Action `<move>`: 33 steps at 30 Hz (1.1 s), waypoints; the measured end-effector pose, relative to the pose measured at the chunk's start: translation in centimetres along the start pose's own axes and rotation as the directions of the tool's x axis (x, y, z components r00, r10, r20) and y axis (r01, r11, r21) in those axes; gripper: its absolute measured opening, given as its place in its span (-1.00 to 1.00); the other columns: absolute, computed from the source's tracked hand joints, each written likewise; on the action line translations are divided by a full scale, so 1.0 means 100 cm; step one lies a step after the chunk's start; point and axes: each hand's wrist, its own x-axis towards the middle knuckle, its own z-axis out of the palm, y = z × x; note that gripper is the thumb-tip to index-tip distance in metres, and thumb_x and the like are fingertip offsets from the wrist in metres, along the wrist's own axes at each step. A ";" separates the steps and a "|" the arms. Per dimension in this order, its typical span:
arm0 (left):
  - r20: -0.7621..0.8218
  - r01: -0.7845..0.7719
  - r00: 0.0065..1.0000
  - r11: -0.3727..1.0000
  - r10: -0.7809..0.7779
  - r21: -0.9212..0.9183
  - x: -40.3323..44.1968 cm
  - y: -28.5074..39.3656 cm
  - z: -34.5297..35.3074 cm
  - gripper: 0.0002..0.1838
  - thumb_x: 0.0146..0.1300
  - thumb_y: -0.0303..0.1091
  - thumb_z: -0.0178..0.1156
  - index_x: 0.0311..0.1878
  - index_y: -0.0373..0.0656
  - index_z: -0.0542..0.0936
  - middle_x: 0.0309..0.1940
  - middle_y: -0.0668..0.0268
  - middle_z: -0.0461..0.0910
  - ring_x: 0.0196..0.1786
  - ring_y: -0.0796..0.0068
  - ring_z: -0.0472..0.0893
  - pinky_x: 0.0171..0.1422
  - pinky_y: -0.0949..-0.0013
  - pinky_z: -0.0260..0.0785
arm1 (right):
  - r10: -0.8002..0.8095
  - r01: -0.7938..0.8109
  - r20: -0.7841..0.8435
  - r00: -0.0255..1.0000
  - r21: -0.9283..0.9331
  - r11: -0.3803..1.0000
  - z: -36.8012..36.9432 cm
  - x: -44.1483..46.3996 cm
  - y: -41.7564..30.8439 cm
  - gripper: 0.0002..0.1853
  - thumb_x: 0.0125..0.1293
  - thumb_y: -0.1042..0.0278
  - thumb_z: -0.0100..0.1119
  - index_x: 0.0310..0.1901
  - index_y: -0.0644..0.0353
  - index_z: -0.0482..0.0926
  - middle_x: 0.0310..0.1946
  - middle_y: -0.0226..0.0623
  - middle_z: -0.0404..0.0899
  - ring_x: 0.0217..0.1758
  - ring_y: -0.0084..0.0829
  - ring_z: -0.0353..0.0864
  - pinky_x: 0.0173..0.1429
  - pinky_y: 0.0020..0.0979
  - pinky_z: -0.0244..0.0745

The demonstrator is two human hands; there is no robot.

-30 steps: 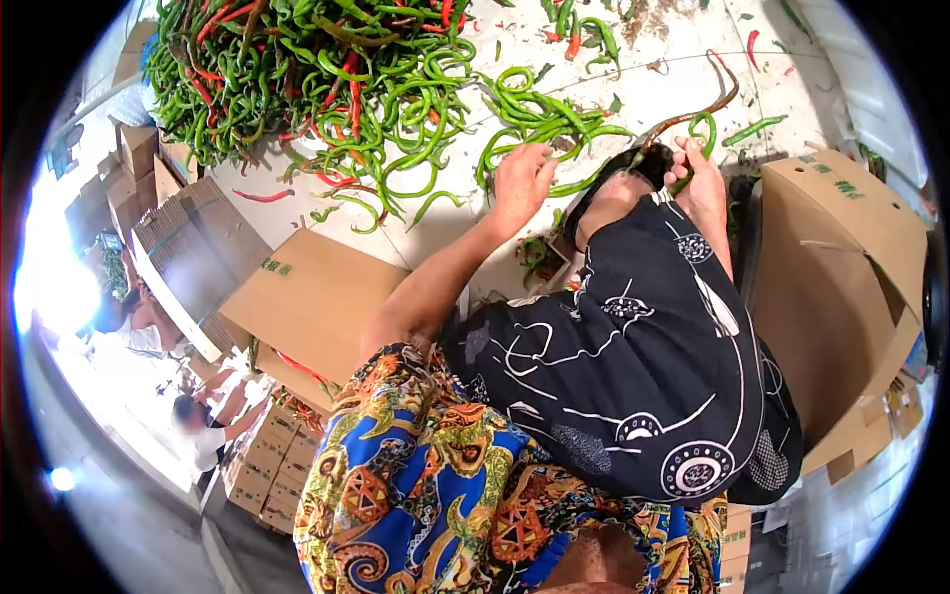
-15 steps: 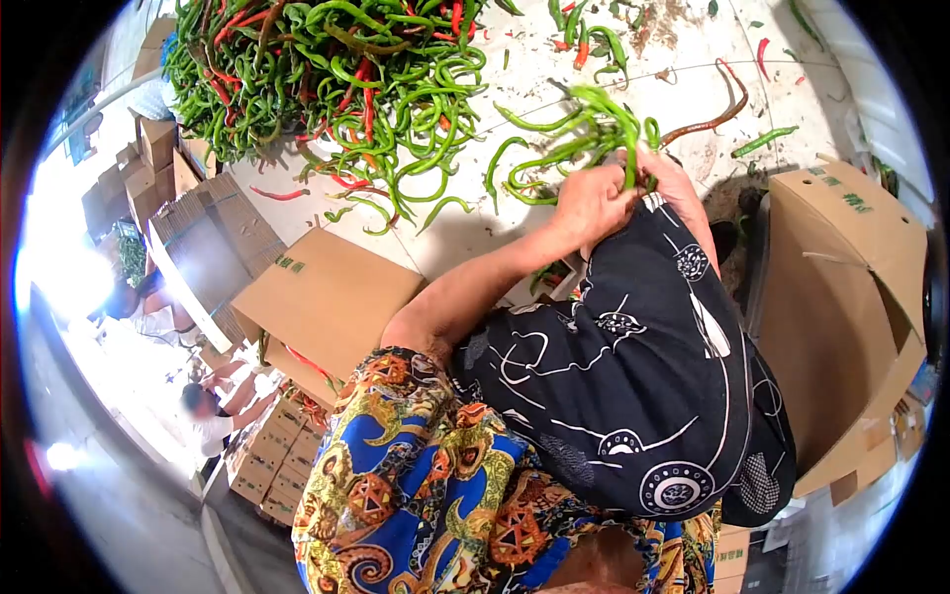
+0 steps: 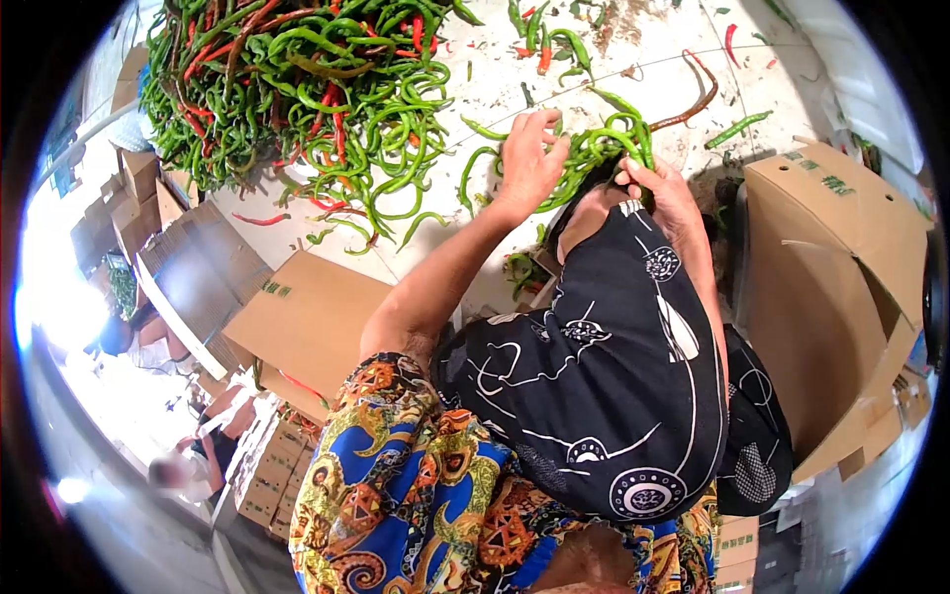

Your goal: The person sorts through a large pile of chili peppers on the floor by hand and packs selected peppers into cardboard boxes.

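Long green chili peppers (image 3: 604, 144) hang in a loose bunch from my right hand (image 3: 665, 198), whose fingers pinch them near one end, just beyond my knee. My left hand (image 3: 531, 163) is raised to the left of that bunch. Its fingers are apart and slightly curled, with nothing visible in them; one curved green pepper (image 3: 483, 130) lies on the floor beside it. A brownish-red pepper (image 3: 693, 107) rests on the floor behind the bunch. The lower ends of the held peppers are partly hidden by my left hand and knee.
A large heap of green and red peppers (image 3: 287, 89) covers the floor at the upper left. An open cardboard box (image 3: 811, 327) stands at my right, another carton (image 3: 307, 307) at my left. Flattened cardboard (image 3: 198, 277) is stacked further left. Another person (image 3: 193, 465) is at the lower left.
My left hand has parted from my right hand and moved left, its fingers opening. My right hand still grips the green peppers. The view has shifted slightly.
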 end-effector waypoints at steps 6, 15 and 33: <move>0.117 -0.023 0.993 0.999 0.028 -0.039 0.012 -0.002 0.044 -0.66 0.08 -0.45 0.23 -0.03 -0.21 0.54 -0.30 0.16 0.54 -0.28 0.33 0.59 -0.16 0.31 0.46 | -0.280 0.247 -0.002 0.960 0.472 0.846 -0.016 -0.005 0.001 -0.84 0.39 0.34 0.10 -0.14 0.24 0.50 -0.44 -0.44 0.46 -0.46 -0.62 0.36 -0.26 -0.48 0.37; 0.110 -0.325 0.945 0.872 0.307 0.366 0.066 -0.013 0.075 -0.77 -0.02 -0.44 0.26 -0.23 -0.09 0.53 -0.28 0.17 0.43 -0.12 0.08 0.47 -0.15 0.08 0.37 | -0.300 0.293 -0.079 0.951 0.543 0.787 -0.036 -0.014 -0.001 -0.69 0.40 0.39 0.04 0.13 0.27 0.47 -0.35 -0.41 0.48 -0.34 -0.57 0.43 -0.10 -0.43 0.43; 0.384 -0.024 0.904 0.919 0.188 -0.393 -0.035 0.058 0.037 -0.87 0.09 -0.53 0.27 -0.31 -0.25 0.52 -0.35 0.27 0.47 -0.44 0.57 0.55 -0.30 0.51 0.44 | -0.259 0.279 -0.107 0.960 0.268 0.922 -0.016 -0.019 -0.001 -0.72 0.34 0.28 0.19 -0.01 0.25 0.56 -0.18 -0.35 0.62 -0.18 -0.54 0.56 -0.01 -0.48 0.46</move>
